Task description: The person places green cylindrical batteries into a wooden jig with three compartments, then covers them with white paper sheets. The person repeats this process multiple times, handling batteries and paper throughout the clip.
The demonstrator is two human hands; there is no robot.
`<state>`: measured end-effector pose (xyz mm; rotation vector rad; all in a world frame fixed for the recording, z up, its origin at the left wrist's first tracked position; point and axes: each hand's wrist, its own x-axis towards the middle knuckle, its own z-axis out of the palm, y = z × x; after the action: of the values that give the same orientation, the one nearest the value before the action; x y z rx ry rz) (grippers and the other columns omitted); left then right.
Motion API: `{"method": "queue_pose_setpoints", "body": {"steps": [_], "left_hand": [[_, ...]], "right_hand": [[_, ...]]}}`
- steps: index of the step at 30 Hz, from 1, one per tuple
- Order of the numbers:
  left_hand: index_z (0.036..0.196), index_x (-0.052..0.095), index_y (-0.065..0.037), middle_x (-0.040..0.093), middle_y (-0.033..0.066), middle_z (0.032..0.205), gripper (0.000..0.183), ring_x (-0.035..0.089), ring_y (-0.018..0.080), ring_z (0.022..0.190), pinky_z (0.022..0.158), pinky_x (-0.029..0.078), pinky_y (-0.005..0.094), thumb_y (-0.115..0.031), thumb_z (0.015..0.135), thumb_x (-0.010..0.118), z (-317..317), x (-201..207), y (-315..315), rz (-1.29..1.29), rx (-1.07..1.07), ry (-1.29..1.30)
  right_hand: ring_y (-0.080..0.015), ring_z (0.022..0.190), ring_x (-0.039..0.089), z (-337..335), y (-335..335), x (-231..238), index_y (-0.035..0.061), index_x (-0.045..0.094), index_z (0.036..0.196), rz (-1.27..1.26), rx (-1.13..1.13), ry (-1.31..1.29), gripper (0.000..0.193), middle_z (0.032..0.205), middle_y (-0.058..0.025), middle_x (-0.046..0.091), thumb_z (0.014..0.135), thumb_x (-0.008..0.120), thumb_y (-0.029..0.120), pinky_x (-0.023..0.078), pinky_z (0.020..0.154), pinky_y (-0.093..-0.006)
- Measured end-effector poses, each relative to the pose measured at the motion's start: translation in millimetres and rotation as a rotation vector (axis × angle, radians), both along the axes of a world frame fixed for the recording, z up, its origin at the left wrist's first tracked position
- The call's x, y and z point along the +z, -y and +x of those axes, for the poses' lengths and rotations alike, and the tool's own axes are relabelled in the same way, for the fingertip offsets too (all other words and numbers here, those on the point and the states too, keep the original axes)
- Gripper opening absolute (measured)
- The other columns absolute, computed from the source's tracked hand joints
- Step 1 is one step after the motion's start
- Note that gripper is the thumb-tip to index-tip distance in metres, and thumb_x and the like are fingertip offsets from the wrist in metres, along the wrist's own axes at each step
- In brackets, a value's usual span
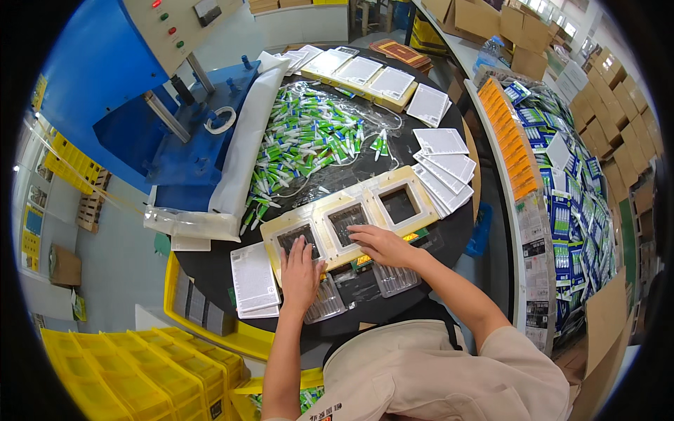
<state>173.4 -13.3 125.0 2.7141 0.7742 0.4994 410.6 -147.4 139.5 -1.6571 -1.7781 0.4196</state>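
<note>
A long pale-yellow mould frame [413, 179] with three windows lies across the near part of the round black table. Clear ribbed plastic blister trays sit in its left window and its middle window [347, 223]; dark surface shows through the right one. My left hand [300, 275] rests on the left window, fingers stretched over the tray and holding nothing. With fingers extended, my right hand [385, 245] reaches to the near right side of the middle tray, fingertips on or just above it. More clear blister trays [397, 279] lie on the table's near side, below the frame.
Many green-and-white small tubes [309, 133] are heaped beyond the frame. White printed cards [254, 279] lie at both sides. A second frame [358, 74] holding cards stands at the back. A blue press [189, 161] is at the left, and a bin of packed blisters [562, 203] at the right.
</note>
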Motion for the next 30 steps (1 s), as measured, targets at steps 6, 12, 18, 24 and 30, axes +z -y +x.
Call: {"method": "queue_pose_setpoints", "body": {"steps": [6,12,18,24,30], "left_hand": [[0.125,0.059,-0.002,0.062,0.0175,0.129,0.043,0.058,0.0362,0.120,0.107,0.042,0.0511,-0.023,0.090,0.074,12,24,38,-0.025,-0.162,0.145],[0.129,0.059,-0.004,0.062,0.0147,0.131,0.066,0.059,0.0336,0.121,0.103,0.045,0.0473,-0.045,0.082,0.081,37,10,104,-0.244,-0.467,0.110],[0.142,0.049,-0.002,0.059,0.0170,0.138,0.077,0.056,0.0327,0.130,0.111,0.043,0.0485,-0.039,0.083,0.081,65,-23,124,-0.208,-0.387,0.070],[0.147,0.044,-0.001,0.056,0.0206,0.142,0.091,0.054,0.0398,0.130,0.111,0.042,0.0470,-0.031,0.073,0.090,65,-35,145,-0.407,-0.195,0.202],[0.149,0.041,0.002,0.054,0.0227,0.142,0.105,0.055,0.0400,0.129,0.111,0.042,0.0457,-0.028,0.065,0.096,73,-43,165,-0.262,0.116,0.298]], "right_hand": [[-0.0322,0.107,0.062,-4,70,25,0.0053,0.067,0.106,-0.355,0.127,0.269,0.041,0.106,-0.0082,0.066,0.077,0.083,0.029,0.051,0.087,-0.0453],[-0.0317,0.091,0.067,4,95,-11,0.0102,0.073,0.095,-0.609,0.178,0.121,0.028,0.088,-0.0081,0.068,0.075,0.082,0.027,0.054,0.076,-0.0435],[-0.0342,0.092,0.066,18,94,-23,0.0052,0.069,0.087,-0.387,0.290,0.100,0.011,0.093,-0.0127,0.067,0.082,0.071,0.014,0.054,0.076,-0.0459],[-0.0307,0.099,0.062,16,104,-19,0.0029,0.062,0.093,-0.318,0.317,0.113,0.019,0.098,-0.0108,0.059,0.078,0.071,0.008,0.056,0.075,-0.0404],[-0.0281,0.092,0.062,60,113,53,0.0025,0.064,0.092,-0.068,0.156,0.110,0.016,0.091,-0.0095,0.060,0.077,0.068,0.006,0.055,0.074,-0.0383]]}}
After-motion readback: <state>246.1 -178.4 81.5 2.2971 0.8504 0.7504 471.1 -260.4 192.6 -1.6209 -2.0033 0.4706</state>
